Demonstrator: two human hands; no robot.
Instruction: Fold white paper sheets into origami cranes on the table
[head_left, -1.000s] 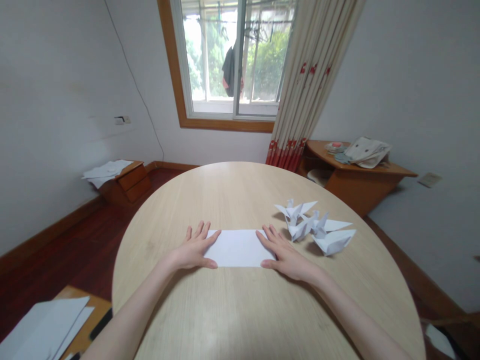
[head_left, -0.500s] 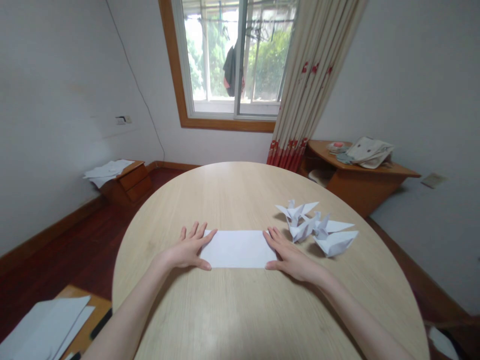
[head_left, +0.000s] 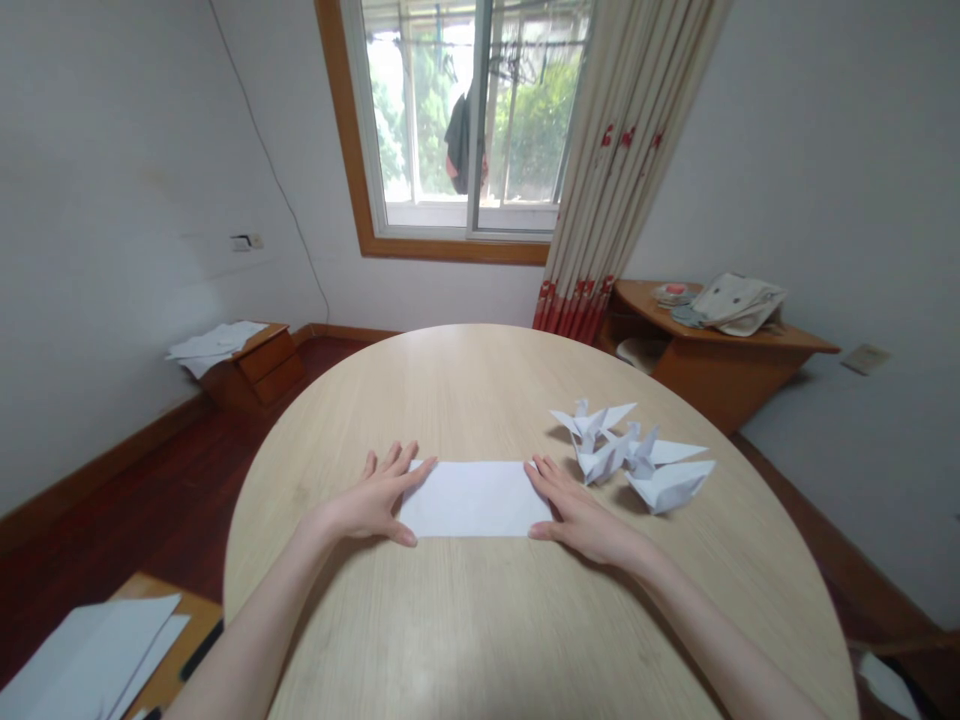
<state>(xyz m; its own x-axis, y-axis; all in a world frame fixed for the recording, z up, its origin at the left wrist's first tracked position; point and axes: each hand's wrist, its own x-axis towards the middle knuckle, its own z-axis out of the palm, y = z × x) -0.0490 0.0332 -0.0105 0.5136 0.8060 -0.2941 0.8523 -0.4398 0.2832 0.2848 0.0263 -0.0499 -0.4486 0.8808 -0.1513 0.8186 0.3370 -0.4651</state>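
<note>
A white rectangular sheet of paper (head_left: 472,499) lies flat on the round wooden table (head_left: 480,620), its long side running left to right. My left hand (head_left: 382,497) rests over its left end with the fingers spread. On the right end lies my right hand (head_left: 564,507), palm down, thumb apart from the other fingers. Both thumbs are close to the near edge of the paper. Just beyond my right hand stand several folded white paper cranes (head_left: 667,480), grouped close together.
At lower left, a stack of white paper (head_left: 90,650) sits on a low wooden surface. Farther off stand a small cabinet (head_left: 262,365) with papers on top and a corner desk (head_left: 735,370) holding a cloth bag (head_left: 739,302). A curtain (head_left: 615,150) hangs beside the window.
My left thumb has slid slightly left and down at the near edge of the paper. The paper, my right hand and the cranes look almost the same.
</note>
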